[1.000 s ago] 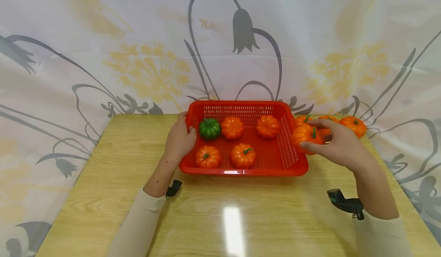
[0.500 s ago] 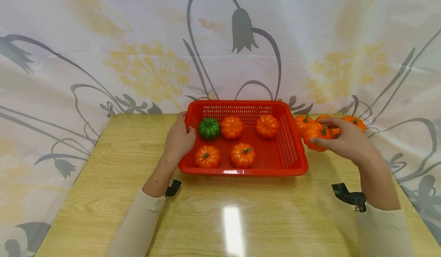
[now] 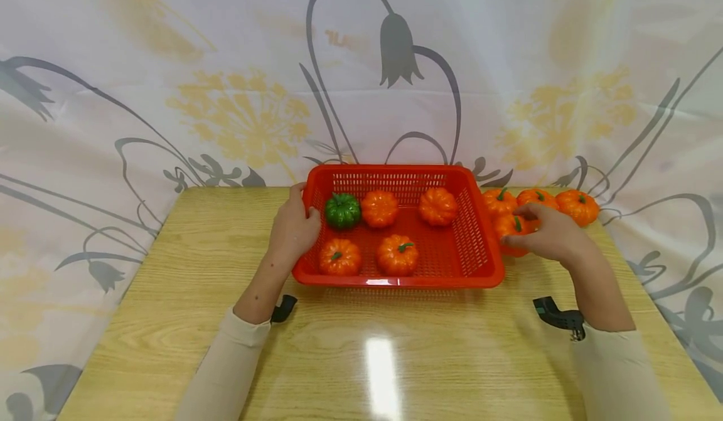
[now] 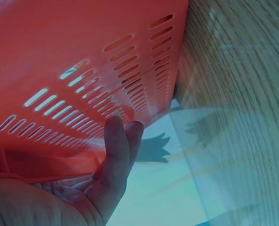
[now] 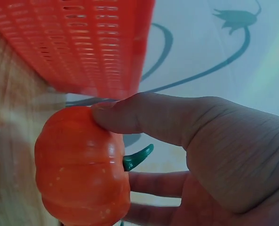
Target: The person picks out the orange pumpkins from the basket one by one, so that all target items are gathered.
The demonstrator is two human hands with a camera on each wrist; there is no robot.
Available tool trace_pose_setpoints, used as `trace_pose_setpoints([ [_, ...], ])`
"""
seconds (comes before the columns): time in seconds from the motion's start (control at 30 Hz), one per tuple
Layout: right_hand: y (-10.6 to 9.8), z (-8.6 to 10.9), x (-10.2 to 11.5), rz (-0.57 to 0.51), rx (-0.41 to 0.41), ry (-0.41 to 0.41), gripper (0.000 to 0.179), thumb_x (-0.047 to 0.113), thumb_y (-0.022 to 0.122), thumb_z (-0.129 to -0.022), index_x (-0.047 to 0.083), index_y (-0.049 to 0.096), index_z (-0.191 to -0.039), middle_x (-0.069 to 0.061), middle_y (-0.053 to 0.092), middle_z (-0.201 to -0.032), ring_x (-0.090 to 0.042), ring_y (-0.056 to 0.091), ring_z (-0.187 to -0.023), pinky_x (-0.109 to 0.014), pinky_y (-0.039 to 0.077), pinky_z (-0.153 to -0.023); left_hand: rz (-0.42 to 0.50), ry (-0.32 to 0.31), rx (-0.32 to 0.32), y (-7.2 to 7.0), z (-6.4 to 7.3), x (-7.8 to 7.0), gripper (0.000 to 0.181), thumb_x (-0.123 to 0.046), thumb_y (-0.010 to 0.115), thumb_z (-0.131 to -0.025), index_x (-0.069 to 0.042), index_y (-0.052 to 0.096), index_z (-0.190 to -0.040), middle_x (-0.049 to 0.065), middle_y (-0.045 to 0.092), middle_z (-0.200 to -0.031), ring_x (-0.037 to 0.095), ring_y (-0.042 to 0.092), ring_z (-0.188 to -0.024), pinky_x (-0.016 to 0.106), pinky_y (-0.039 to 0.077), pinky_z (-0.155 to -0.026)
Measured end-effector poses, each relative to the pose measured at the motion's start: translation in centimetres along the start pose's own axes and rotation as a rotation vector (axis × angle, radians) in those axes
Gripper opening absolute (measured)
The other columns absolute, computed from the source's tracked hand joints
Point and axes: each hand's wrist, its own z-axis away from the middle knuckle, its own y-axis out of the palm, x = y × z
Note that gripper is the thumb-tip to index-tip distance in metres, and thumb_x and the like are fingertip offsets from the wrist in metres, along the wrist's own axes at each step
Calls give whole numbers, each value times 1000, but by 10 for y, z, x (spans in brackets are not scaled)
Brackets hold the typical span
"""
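My left hand [image 3: 295,225] grips the left rim of a red slotted plastic basket [image 3: 390,281]. In the left wrist view, its fingers [image 4: 115,148] lie against the basket's outer wall. Inside the basket sit a green pumpkin [image 3: 342,211] and several small orange pumpkins [image 3: 380,209]. Just outside the right wall, my right hand [image 3: 556,233] holds another orange pumpkin [image 5: 83,165] with a green stem. In the right wrist view, the thumb presses one side while the fingers are partly hidden behind it. That pumpkin appears low, close to the wooden table.
Three more orange pumpkins [image 3: 578,207] line the back right of the wooden table [image 3: 169,320], by a flower-printed cloth [image 3: 237,63] hanging behind. A black wrist-worn device [image 3: 556,315] juts out beside the right forearm.
The right hand first carried the orange pumpkin rightward from the basket's right rim, then brought it slightly back left and lower, beside the basket. The left hand stays on the rim.
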Motion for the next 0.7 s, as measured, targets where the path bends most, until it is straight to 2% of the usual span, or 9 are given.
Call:
trace_pose_setpoints([
  [0.2,6,-7,-6,-8,20,1,84,38,77,-94,-9,39,-152,-43,41,-149,-62,44,-130,-72,47,-97,2,8,-4,1,0,1,60,-14,50,-104,-3,36,-160,28,67,-132,40,73,-101,54,63,-83],
  [0.43,11,-11,-10,-13,28,16,85,36,80,-91,-14,39,-147,-38,45,-146,-58,48,-125,-67,49,-96,1,7,-2,0,0,0,60,-14,50,-103,-3,35,-161,28,67,-132,40,72,-100,53,63,-82],
  [0.7,14,-15,-14,-29,36,17,85,34,81,-90,-13,38,-147,-41,46,-144,-60,49,-124,-67,49,-96,-12,1,-6,1,0,0,60,-14,50,-103,-3,35,-161,28,68,-130,39,72,-98,52,63,-80],
])
